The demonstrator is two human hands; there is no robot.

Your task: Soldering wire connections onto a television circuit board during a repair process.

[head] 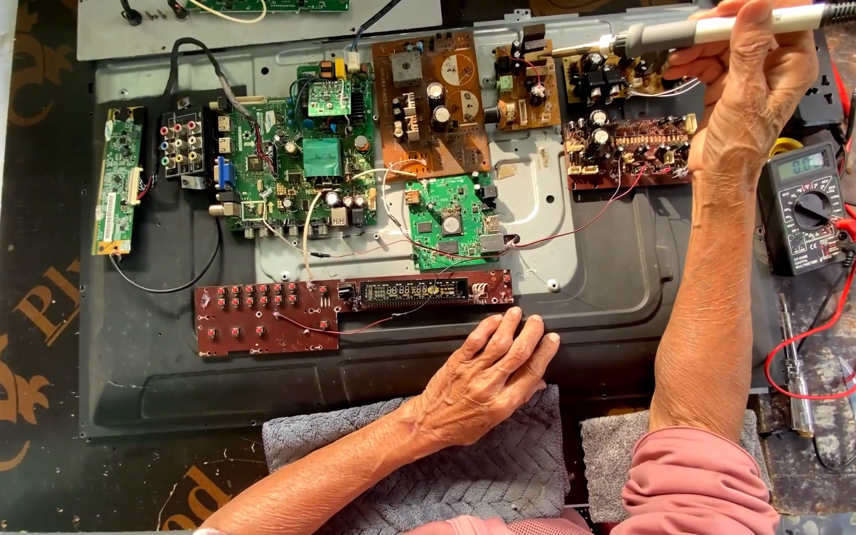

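Note:
My right hand is raised at the top right, shut on a soldering iron whose metal tip points left over a small brown circuit board. My left hand lies flat, palm down, fingers slightly apart, on the dark back panel of a flat screen just below a long red-brown button and display board. Its wrist rests on a grey towel. Green circuit boards and a larger brown board lie on the metal chassis, joined by thin wires.
A multimeter with red and black leads sits at the right, beside a screwdriver. A narrow green board lies at the left. A second grey towel is under my right elbow. A patterned dark mat borders the panel.

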